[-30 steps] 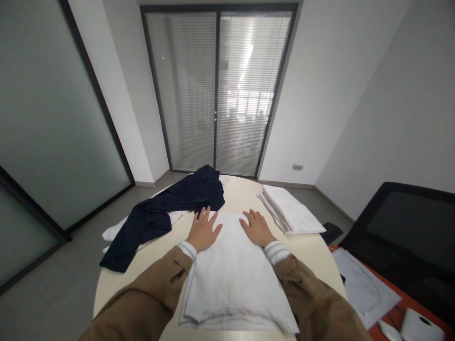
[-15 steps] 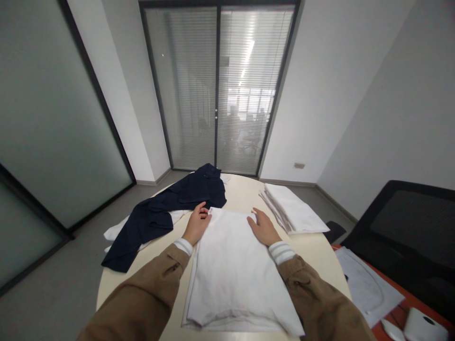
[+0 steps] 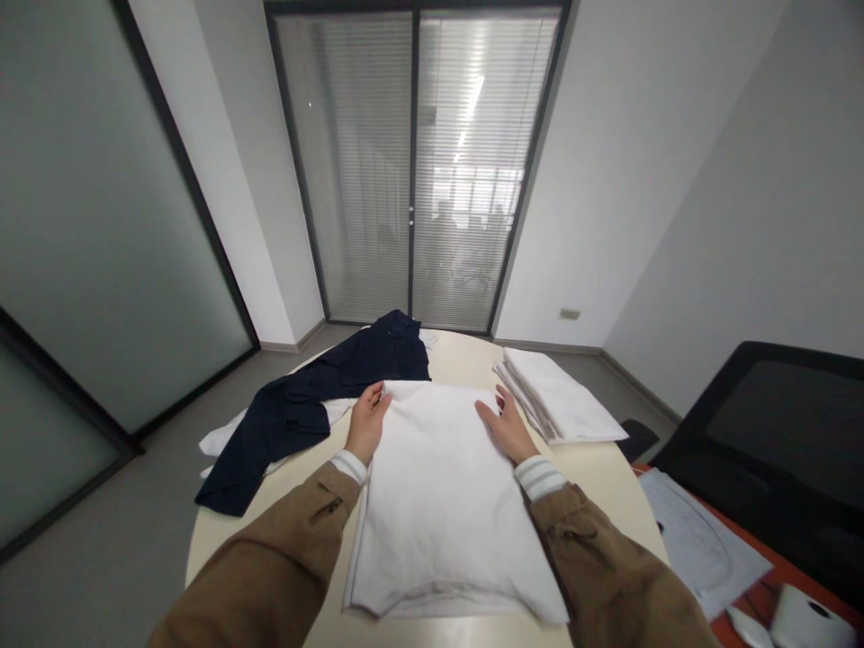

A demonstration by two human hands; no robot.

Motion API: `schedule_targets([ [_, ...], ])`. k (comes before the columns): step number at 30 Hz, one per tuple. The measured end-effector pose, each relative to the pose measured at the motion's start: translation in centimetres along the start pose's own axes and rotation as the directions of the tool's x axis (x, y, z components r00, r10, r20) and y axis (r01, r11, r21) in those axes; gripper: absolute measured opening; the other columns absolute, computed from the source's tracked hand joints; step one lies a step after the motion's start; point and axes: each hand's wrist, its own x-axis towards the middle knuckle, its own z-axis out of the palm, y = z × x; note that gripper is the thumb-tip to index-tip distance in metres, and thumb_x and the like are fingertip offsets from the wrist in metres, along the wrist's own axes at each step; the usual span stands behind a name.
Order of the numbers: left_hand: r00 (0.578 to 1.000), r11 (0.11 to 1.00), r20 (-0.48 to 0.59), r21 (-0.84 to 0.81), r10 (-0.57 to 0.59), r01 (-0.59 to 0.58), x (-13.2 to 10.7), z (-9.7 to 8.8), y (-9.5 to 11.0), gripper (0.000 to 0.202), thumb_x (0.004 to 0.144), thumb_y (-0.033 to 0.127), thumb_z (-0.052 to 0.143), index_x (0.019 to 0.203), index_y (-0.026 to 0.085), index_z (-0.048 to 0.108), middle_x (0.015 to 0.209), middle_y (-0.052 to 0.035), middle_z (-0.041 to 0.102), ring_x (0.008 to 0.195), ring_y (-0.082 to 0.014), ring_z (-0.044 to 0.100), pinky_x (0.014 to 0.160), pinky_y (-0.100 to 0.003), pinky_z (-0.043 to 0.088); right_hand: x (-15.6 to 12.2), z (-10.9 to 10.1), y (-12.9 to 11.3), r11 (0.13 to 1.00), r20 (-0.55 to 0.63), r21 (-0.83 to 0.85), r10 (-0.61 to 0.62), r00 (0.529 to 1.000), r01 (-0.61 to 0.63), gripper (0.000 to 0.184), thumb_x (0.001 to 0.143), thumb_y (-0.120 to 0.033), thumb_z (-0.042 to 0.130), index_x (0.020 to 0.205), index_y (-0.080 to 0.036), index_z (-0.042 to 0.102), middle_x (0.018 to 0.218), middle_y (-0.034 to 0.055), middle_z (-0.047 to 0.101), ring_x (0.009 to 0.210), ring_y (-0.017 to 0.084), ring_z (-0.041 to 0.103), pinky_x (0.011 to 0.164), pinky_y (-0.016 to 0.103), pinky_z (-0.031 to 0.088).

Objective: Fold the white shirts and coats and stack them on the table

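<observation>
A white folded garment (image 3: 442, 495) lies flat on the round cream table (image 3: 465, 355) in front of me. My left hand (image 3: 366, 421) rests along its far left edge, fingers stretched out together toward the far corner. On the far right edge my right hand (image 3: 506, 427) lies flat with its fingers slightly apart. Neither hand holds anything. Both arms wear brown sleeves with striped white cuffs.
A dark navy garment (image 3: 317, 400) sprawls over a white one (image 3: 222, 441) at the table's far left. A stack of folded white clothes (image 3: 563, 400) sits at the far right. A black chair (image 3: 776, 441), an orange desk with papers (image 3: 702, 544) and a white object (image 3: 806, 616) stand on the right.
Both hands slid from the middle of the white garment out to its far corners. The garment's far edge now lies further away, beside the navy garment.
</observation>
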Motion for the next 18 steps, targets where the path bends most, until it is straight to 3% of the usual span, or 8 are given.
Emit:
schedule_targets([
  [3,0.999,0.994,-0.033,-0.105,-0.017,0.013,0.1,-0.1,0.6,0.058,0.071,0.044,0.079,0.118,0.016,0.059,0.122,-0.0127,0.069,0.112,-0.0256,0.065,0.101,-0.040,0.048,-0.5,-0.1,-0.9,0.946,0.231,0.291,0.078,0.970,-0.145,0.076,0.076,-0.049,0.069,0.140,-0.017,0.042,0.130,0.0191,0.064,0.112,0.033,0.066,0.095,0.049,0.054],
  [6,0.995,0.980,-0.049,-0.180,-0.092,0.082,0.0,-0.1,1.2,0.056,0.071,0.041,0.079,0.118,0.017,0.058,0.120,-0.0112,0.070,0.110,-0.0257,0.066,0.099,-0.039,0.050,-1.3,-0.2,-1.3,0.899,0.362,0.403,0.018,0.932,-0.174,0.069,0.067,-0.045,0.077,0.125,-0.018,0.055,0.119,0.0156,0.070,0.103,0.035,0.070,0.089,0.051,0.057],
  [12,0.947,0.936,0.152,-0.173,-0.283,0.307,-1.1,0.1,1.5,0.050,0.074,0.036,0.076,0.116,0.015,0.059,0.106,-0.0125,0.074,0.098,-0.0283,0.071,0.088,-0.041,0.056,-1.2,-0.6,-1.7,0.866,0.217,0.498,-0.066,0.974,-0.052,0.067,0.068,-0.039,0.079,0.127,-0.021,0.052,0.125,0.0117,0.068,0.111,0.032,0.067,0.096,0.048,0.055],
  [15,0.931,0.949,0.229,-0.071,-0.284,0.307,-1.3,-0.2,0.9,0.055,0.068,0.030,0.081,0.115,0.014,0.057,0.103,-0.0129,0.075,0.091,-0.0280,0.073,0.085,-0.042,0.056,-0.7,-0.9,-1.6,0.870,0.127,0.492,-0.080,0.989,0.007,0.067,0.070,-0.041,0.078,0.128,-0.022,0.051,0.126,0.0112,0.068,0.111,0.031,0.067,0.097,0.048,0.054],
  [18,0.939,0.967,0.235,0.035,-0.252,0.251,-1.4,-0.4,0.2,0.059,0.064,0.028,0.085,0.113,0.015,0.055,0.099,-0.0117,0.075,0.085,-0.0264,0.073,0.082,-0.041,0.057,-0.4,-1.2,-1.4,0.883,0.103,0.468,-0.079,0.992,0.022,0.067,0.072,-0.043,0.075,0.131,-0.022,0.050,0.129,0.0115,0.066,0.113,0.031,0.066,0.097,0.048,0.054],
])
